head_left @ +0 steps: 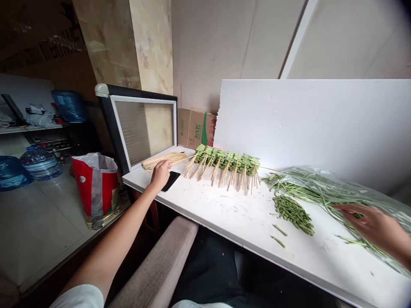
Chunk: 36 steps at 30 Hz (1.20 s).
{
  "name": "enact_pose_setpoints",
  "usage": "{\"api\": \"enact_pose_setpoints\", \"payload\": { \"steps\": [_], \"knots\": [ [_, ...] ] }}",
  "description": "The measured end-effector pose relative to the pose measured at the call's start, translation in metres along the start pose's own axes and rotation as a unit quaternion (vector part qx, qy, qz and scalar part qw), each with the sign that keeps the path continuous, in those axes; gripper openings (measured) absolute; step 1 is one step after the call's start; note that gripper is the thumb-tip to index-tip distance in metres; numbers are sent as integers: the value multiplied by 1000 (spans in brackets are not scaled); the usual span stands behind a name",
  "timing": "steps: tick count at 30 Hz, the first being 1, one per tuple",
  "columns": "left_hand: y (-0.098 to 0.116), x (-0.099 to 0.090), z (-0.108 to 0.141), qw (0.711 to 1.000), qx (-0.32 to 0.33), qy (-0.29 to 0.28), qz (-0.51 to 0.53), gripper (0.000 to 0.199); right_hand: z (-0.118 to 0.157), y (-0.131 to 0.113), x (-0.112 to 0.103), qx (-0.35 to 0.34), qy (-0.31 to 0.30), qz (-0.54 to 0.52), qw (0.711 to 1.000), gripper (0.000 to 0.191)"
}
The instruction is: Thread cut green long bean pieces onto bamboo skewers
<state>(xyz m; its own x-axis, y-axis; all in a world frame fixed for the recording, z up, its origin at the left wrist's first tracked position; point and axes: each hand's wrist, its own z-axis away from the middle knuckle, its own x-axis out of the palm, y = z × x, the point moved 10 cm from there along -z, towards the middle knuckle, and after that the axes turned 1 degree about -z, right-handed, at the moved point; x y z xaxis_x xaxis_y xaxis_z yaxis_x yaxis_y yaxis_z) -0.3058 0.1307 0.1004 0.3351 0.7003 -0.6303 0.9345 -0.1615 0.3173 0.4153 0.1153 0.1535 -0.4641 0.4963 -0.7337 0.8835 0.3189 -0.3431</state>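
Left hand (161,175): row of skewered green stalks (224,164) lay in the way rightward; right hand (364,226): pile of cut stalks (293,215) lay leftward; white board (308,128) walled the far side.

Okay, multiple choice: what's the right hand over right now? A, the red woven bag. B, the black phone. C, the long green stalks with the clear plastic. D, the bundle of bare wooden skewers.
C. The right hand is spread over the long thin green stalks at the far right of the table.
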Motion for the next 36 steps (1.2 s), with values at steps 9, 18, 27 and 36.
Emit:
{"api": "enact_pose_setpoints", "payload": {
  "steps": [9,18,27,36],
  "knots": [
    [184,62,29,973,125,-78,178,52,49,-71,82,18,-258,-92,962,44],
    [265,112,89,959,113,-129,225,25,84,-76,116,-11,-147,-82,986,33],
    [260,112,107,948,125,-143,254,29,89,-85,123,11,-93,-51,994,25],
    [303,44,108,948,218,-33,228,33,78,-40,72,238,22,-486,841,47]
  ]
}}
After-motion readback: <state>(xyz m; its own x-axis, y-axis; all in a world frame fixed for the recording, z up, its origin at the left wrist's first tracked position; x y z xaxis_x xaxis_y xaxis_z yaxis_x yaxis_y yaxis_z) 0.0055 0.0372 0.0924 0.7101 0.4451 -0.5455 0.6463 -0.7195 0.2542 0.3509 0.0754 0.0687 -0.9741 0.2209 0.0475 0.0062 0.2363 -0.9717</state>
